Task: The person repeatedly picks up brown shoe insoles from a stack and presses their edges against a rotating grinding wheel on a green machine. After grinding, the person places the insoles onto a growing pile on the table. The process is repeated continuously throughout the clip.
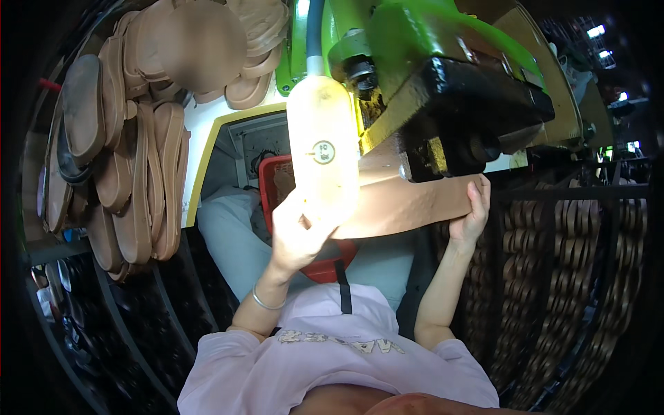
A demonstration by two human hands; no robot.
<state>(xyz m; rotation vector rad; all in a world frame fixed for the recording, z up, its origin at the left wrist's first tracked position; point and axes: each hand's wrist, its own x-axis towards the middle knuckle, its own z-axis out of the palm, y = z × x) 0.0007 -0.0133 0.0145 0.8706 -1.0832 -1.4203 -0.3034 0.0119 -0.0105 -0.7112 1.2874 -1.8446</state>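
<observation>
Brown strip (pixel 408 209) held under lamp (pixel 321 117) and black head (pixel 477 104) of green machine (pixel 415 34); upper edge covered by head. Right end pinched by right hand (pixel 472 211). Left-hand (pixel 294 234) grip can't be told: fingertips washed out by glare. Red basket (pixel 321 271) partly hidden by left hand. Brown soles (pixel 142 187) piled left.

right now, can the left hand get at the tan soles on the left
Probably yes: nothing visible blocks the gap from left hand to tan soles, though the hand appears busy at the tan strip.
</observation>
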